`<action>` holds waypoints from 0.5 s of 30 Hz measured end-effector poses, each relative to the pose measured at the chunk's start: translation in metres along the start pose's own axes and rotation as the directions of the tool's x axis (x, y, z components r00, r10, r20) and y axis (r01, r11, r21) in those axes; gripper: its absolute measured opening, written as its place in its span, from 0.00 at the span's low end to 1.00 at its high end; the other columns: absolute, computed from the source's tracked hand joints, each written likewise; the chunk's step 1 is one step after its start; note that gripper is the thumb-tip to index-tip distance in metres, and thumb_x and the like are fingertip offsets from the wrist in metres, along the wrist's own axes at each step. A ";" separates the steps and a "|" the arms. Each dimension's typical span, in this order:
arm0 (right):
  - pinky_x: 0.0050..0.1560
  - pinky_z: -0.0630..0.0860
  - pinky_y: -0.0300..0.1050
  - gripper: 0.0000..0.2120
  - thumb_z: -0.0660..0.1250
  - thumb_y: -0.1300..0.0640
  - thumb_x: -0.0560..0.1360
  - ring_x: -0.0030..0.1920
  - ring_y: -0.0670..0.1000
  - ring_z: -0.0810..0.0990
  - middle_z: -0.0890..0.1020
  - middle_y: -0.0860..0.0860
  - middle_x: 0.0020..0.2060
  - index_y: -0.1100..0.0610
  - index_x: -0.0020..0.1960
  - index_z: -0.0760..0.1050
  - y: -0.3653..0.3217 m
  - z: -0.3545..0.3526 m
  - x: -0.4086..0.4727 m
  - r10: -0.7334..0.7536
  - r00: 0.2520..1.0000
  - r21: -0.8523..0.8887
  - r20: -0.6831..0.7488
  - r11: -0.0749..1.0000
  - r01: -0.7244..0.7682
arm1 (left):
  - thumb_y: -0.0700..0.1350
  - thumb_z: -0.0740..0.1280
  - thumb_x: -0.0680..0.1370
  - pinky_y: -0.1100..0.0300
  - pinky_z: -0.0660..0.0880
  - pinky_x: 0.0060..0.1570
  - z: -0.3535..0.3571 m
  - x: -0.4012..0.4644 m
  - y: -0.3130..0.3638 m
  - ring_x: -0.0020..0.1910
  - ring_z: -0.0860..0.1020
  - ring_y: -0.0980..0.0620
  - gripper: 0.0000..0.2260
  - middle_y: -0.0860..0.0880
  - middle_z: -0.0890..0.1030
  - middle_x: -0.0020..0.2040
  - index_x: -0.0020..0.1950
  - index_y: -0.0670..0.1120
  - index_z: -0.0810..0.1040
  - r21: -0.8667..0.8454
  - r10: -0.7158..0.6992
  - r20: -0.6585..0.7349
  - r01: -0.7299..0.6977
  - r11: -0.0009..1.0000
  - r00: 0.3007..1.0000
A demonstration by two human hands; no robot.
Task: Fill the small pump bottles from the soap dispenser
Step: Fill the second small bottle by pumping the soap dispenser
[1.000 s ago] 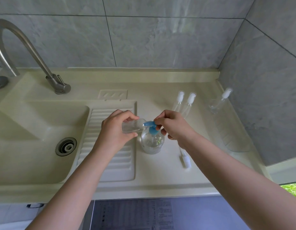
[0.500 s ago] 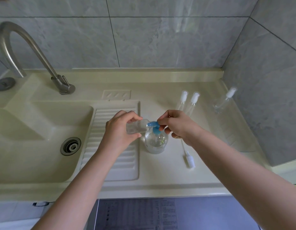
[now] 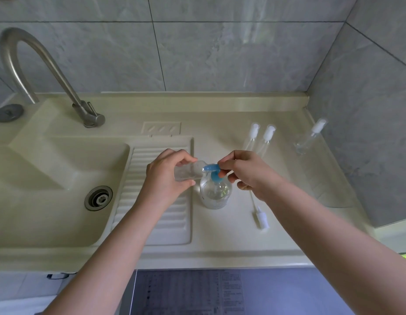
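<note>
Soap dispenser [image 3: 215, 193], clear with a blue pump head [image 3: 211, 168], stands upright on the cream worktop [image 3: 220, 235] just right of the ribbed draining board [image 3: 161, 201]. Your left hand [image 3: 167, 176] has its grip closed around a small clear bottle [image 3: 188, 171], held tipped on its side with its open mouth up against the blue spout. Your right hand [image 3: 247, 173] pinches the back of the pump head between thumb and fingertips, the other fingers curled loosely beneath. Whether liquid is passing from spout to bottle is too small to tell.

Behind your right hand, 2 slim capped bottles [image 3: 260, 138] lie side by side on the worktop, white caps pointing toward the wall. A 3rd capped bottle [image 3: 310, 138] lies well apart from them, near the right-hand tiled wall [image 3: 368, 110]. In front of your right wrist, a loose white pump top [image 3: 261, 218] with its thin dip tube rests on the worktop, the tube running back under your hand.

To the left sits the sink basin [image 3: 38, 178] with its metal drain [image 3: 98, 198], and the curved steel tap [image 3: 49, 71] rises from the back ledge.
</note>
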State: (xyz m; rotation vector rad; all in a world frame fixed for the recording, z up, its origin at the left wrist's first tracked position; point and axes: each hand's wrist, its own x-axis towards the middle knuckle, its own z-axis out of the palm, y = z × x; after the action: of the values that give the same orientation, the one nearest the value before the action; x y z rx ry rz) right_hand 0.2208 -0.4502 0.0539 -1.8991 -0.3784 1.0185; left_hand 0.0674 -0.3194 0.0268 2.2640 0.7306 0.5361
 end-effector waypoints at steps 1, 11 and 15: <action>0.26 0.60 0.37 0.04 0.65 0.62 0.78 0.31 0.49 0.71 0.83 0.49 0.33 0.55 0.47 0.78 0.002 0.001 0.000 -0.009 1.000 -0.003 -0.006 1.000 0.009 | 0.39 0.81 0.63 0.52 0.73 0.59 0.001 0.000 0.000 0.50 0.77 0.60 0.21 0.56 0.78 0.50 0.52 0.53 0.82 0.000 -0.004 0.002 0.004 1.000 1.000; 0.24 0.60 0.36 0.04 0.64 0.63 0.77 0.31 0.48 0.71 0.82 0.49 0.32 0.57 0.46 0.77 -0.001 0.001 0.000 -0.065 0.998 -0.098 -0.001 0.993 0.064 | 0.40 0.81 0.63 0.45 0.73 0.60 -0.001 0.000 0.000 0.49 0.77 0.61 0.22 0.57 0.77 0.49 0.52 0.55 0.82 0.013 0.017 0.017 -0.017 1.000 1.000; 0.21 0.62 0.32 0.05 0.63 0.64 0.77 0.30 0.49 0.71 0.82 0.51 0.33 0.57 0.45 0.76 0.003 0.006 0.002 -0.124 0.992 -0.096 -0.038 0.988 0.120 | 0.40 0.81 0.64 0.46 0.73 0.59 0.001 -0.001 -0.001 0.49 0.77 0.61 0.21 0.57 0.77 0.50 0.53 0.54 0.82 0.001 0.009 0.004 -0.009 1.000 1.000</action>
State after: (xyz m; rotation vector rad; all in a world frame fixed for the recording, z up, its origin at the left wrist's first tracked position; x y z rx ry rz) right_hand 0.2173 -0.4474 0.0489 -1.9531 -0.5182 0.8906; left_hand 0.0670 -0.3200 0.0253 2.2693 0.7194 0.5355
